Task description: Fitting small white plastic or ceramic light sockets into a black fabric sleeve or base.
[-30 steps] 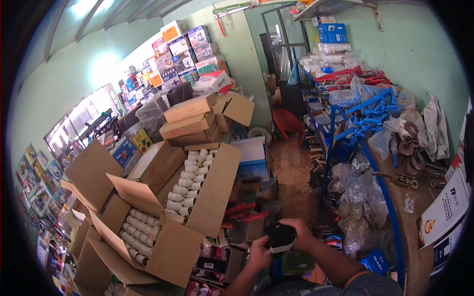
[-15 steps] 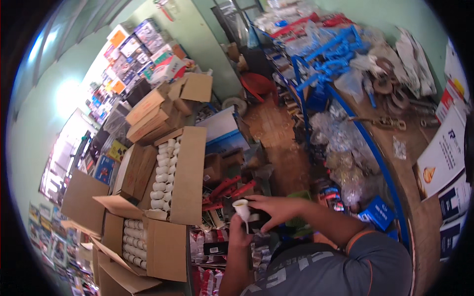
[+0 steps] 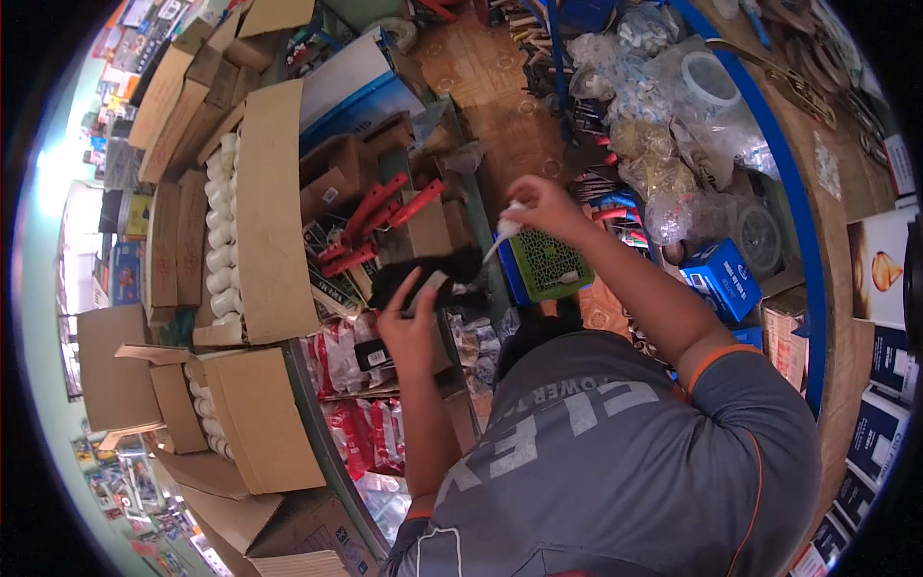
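Pinched in the fingers of my right hand is a small white piece with a thin white tail slanting down to the left. A green perforated basket with a blue edge lies just below that hand. My left hand is farther left, its fingers around a small pale flat piece; its exact kind I cannot make out. Behind those fingers is a dark black item. Red-handled tools lie beyond my left hand.
To the left, an open cardboard box holds rows of white fittings, and a second box holds more. Red-and-white packets fill a shelf below. On the right, a blue box and bagged goods sit beside a blue-edged table.
My hands have moved apart. The white piece, earlier between both hands, is now in my right hand, up and to the right. The view has tilted down, showing more of my body.
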A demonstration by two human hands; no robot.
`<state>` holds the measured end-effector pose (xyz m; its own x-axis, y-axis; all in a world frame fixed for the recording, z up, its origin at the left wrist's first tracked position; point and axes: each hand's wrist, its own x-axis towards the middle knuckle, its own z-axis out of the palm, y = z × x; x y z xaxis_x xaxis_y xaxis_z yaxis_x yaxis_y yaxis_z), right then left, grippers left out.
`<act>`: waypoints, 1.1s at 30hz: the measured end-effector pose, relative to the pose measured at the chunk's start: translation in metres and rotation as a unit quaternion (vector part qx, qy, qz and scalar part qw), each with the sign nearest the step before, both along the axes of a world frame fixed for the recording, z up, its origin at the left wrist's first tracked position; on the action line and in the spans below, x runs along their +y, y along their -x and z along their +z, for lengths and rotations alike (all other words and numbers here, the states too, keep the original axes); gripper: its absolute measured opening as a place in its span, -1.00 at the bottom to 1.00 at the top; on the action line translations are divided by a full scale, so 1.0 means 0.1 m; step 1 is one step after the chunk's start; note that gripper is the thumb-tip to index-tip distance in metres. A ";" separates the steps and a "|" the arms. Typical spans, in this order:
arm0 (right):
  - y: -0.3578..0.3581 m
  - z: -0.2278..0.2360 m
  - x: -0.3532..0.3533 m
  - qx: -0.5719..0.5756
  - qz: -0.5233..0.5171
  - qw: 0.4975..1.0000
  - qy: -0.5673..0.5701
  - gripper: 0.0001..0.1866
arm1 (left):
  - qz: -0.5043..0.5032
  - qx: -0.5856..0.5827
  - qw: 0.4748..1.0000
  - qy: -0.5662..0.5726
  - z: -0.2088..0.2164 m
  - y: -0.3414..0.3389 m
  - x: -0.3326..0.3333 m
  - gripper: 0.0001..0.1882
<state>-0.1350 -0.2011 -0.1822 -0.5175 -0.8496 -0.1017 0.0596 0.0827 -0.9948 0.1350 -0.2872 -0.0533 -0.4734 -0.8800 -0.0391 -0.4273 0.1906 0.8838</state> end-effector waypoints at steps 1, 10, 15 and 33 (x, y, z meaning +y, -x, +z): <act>0.11 -0.32 0.03 -0.001 -0.066 0.994 -0.082 -0.65 | 0.032 -0.015 0.999 -0.023 -0.01 -0.10 -0.05 -0.62; 0.31 -3.57 0.77 0.243 0.055 0.834 -0.492 -0.73 | 0.093 -0.099 0.989 0.057 -0.16 -0.99 0.19 -0.67; 0.09 -4.09 0.73 0.085 -0.045 0.880 -0.466 -0.75 | 0.100 -0.148 0.984 -0.007 -0.14 -1.25 0.37 -0.64; 0.20 -3.00 0.33 -0.195 -0.104 0.892 -0.395 -0.68 | 0.081 -0.070 0.990 0.088 0.11 -1.35 0.05 -0.42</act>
